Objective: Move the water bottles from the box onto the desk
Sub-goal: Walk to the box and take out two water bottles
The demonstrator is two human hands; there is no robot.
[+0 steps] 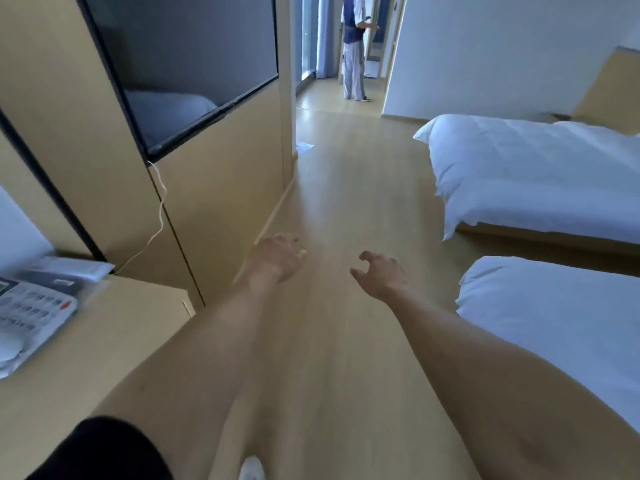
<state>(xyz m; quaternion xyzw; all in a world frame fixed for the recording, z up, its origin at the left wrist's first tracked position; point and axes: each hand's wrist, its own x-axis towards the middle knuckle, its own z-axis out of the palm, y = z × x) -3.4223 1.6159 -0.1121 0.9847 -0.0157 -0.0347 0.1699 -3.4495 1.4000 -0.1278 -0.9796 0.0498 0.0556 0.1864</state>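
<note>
Both my hands reach out over the floor (346, 188), my left hand (273, 259) and right hand (379, 273) loosely spread, grasping nothing. The desk (104, 341) with its telephone (31, 306) sits left of them.

Single head view, looking forward and down along floor (346, 202), desk (104, 341) at left edge.

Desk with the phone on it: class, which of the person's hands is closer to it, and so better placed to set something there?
The left hand. The desk lies on the person's left, beside the left forearm, while the right hand hangs over the floor nearer the beds. Both hands are empty with loosely curled fingers; no bottles or box show.
</note>
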